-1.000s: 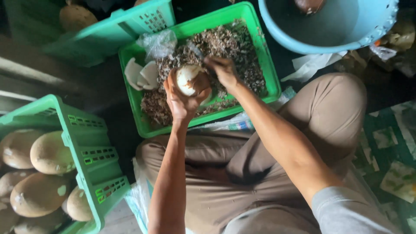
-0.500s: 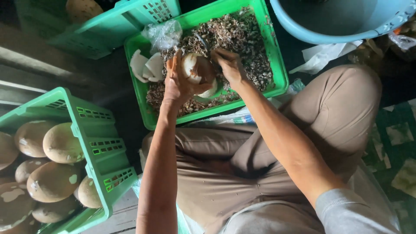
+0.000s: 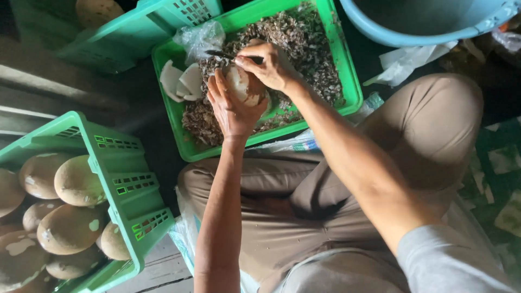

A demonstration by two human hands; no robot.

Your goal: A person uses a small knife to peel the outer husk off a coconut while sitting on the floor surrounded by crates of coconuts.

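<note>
Left hand: my left hand [image 3: 234, 106] is cupped under a round peeled coconut [image 3: 245, 86], fingers wrapped up its near side, grasping it firmly.
Right hand: my right hand [image 3: 271, 66] is clenched on a knife [image 3: 230, 55], thumb and fingers pinched around the handle, with the dark blade pointing left across the top of the coconut.
Coconut: I see it held between both hands, just above the middle of the green tray [image 3: 347, 81]; its exposed face is pale white with brown patches toward the right.
Blade contact: I cannot tell if the edge actually touches the shell or sits just over it.
Green tray: it lies on the floor in front of my knees, filled with a layer of brown shavings [image 3: 309, 43].
White pieces: a few curved white pieces [image 3: 182, 81] lie at the tray's left end, touching each other.
Plastic bag: a crumpled clear bag [image 3: 199, 37] sits at the tray's far left corner.
Left crate: a green slotted crate [image 3: 127, 184] beside my left knee holds several brown unpeeled coconuts [image 3: 73, 182], packed close.
Far crate: another teal crate [image 3: 163, 21] stands beyond the tray.
Blue tub: a light blue tub [image 3: 434, 27] sits at upper right, well apart from my hands.
Legs: my crossed legs in tan trousers [image 3: 304, 206] fill the lower centre.
</note>
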